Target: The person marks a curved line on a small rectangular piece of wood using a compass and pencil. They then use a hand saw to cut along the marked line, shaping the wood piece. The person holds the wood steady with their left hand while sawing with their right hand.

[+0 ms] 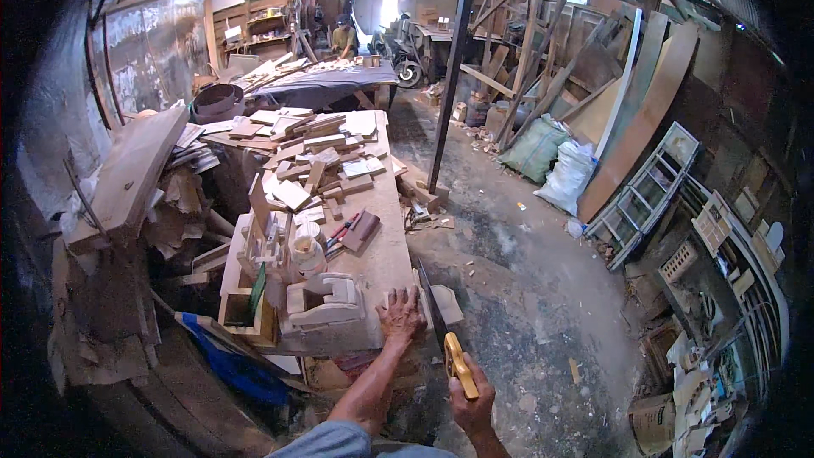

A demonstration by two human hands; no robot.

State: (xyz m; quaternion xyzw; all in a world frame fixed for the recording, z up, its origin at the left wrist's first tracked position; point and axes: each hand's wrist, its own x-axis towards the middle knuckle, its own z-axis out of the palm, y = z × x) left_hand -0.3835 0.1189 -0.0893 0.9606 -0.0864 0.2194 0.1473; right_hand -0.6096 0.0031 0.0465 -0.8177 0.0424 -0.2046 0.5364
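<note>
Sawdust-grey light fills the workshop, and the person stands at the near end of a long wooden workbench [386, 259]. The right hand [471, 407] is wrapped tight around the yellow handle of a handsaw [443, 331], whose dark blade runs up and away from the fist along the right edge of the bench. The blade passes just beside the left hand [400, 315], on its right. That left hand lies flat on the benchtop, fingers spread and pressing down, gripping nothing. A small pale offcut [448, 304] juts from the bench edge on the far side of the blade; whether the saw teeth are actually in the wood is hard to tell from here.

Just left of the flat hand sits a light-coloured power tool [326, 301], possibly a planer, resting on the bench. Behind it stands a white plastic jar [307, 256], and beyond that a dark flat block [363, 231] with red-handled tools [341, 231] lying beside it. Further up the bench, a heap of wood scraps and short boards [318, 157] covers most of the surface. A thick plank [131, 174] leans at the far left above crumpled debris, and a blue tarp [229, 356] hangs under the bench's near corner.

Across the dirt floor, to the right, stuffed sacks [551, 161] sit at the foot of leaning planks [644, 119]. At the far end of the shed another person [343, 36] is bent over a table.
</note>
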